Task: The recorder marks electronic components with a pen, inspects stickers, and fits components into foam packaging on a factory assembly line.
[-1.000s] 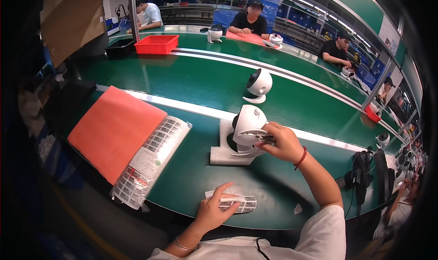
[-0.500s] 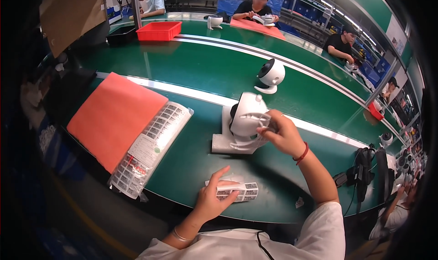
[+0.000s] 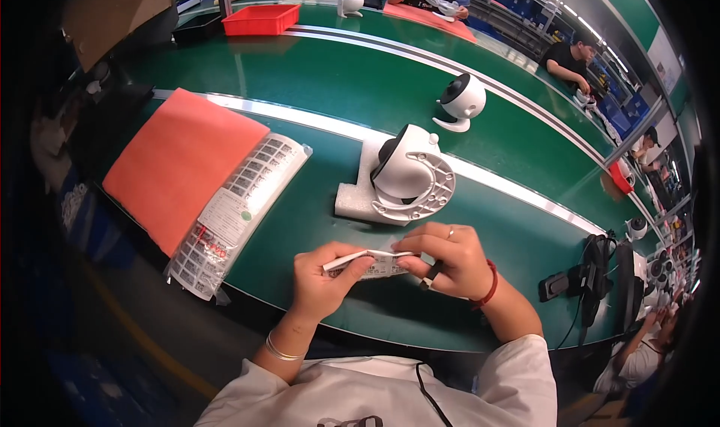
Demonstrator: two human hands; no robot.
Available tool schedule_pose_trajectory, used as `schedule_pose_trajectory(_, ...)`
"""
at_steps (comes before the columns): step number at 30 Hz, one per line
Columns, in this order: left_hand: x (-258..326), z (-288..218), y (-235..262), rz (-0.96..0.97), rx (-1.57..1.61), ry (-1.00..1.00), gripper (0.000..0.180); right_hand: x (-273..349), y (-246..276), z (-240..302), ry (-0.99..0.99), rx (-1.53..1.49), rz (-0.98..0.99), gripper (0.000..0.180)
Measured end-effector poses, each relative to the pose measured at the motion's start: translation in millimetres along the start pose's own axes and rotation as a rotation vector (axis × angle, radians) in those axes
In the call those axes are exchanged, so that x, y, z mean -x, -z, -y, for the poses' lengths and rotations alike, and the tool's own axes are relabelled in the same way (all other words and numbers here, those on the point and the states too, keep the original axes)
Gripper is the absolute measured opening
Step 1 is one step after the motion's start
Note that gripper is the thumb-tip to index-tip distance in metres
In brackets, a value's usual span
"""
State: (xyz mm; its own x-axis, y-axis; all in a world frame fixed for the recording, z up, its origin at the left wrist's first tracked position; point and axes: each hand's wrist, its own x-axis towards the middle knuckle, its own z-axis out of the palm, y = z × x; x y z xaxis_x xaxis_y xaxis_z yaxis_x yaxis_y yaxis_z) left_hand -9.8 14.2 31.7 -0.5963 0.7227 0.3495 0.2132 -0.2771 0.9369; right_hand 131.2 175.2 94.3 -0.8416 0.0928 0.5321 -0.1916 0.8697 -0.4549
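Note:
A strip of printed labels (image 3: 381,266) with folded white backing is held up near the table's front edge. My left hand (image 3: 326,277) grips its left end between thumb and fingers. At the other end my right hand (image 3: 450,258) pinches the strip; a small dark piece shows by those fingers, its kind unclear. Just beyond my hands, a white round-headed camera (image 3: 409,173) lies tilted on a white foam block (image 3: 356,200), the underside of its curved base facing me. Neither hand touches it.
Label sheets (image 3: 240,209) lie partly under an orange mat (image 3: 184,164) at left. Another white camera (image 3: 465,101) stands on the green belt (image 3: 337,89). Far left is a red bin (image 3: 261,20). Black adapters with cables (image 3: 592,277) lie at right. Co-workers sit across the belt.
My right hand has let go of the camera and come down to the label strip. The camera now rests with its base turned toward me. My left hand has lifted the strip.

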Motion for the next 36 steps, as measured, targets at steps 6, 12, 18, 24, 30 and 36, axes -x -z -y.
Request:
schedule_pose_trajectory(6,2.2,0.7,-5.1,-0.028,0.030,-0.044,0.016,3.9,-8.0,3.2,-0.013,-0.125,-0.054,0.010)
schedule_pose_trajectory(12,1.3,5.9,-15.6,-0.054,0.396,0.186,0.039,7.2,-11.4,2.8,-0.207,-0.328,-0.107,0.013)
schedule_pose_trajectory(18,-1.0,9.8,-7.6,-0.104,0.293,0.109,0.038,4.9,1.4,-4.2,-0.276,-0.420,-0.254,0.013)
schedule_pose_trajectory(24,-1.3,7.7,-0.6,-0.131,0.257,0.057,0.042,14.1,36.1,-7.8,-0.267,-0.300,-0.317,0.041)
schedule_pose_trajectory(30,-6.4,5.9,-2.1,-0.126,0.176,0.093,0.043,2.3,34.5,5.8,-0.605,-0.565,-0.178,0.028)
schedule_pose_trajectory(36,-9.7,2.4,-3.0,-0.138,0.142,0.112,0.043,4.5,28.1,6.9,-0.599,-0.751,-0.059,0.038)
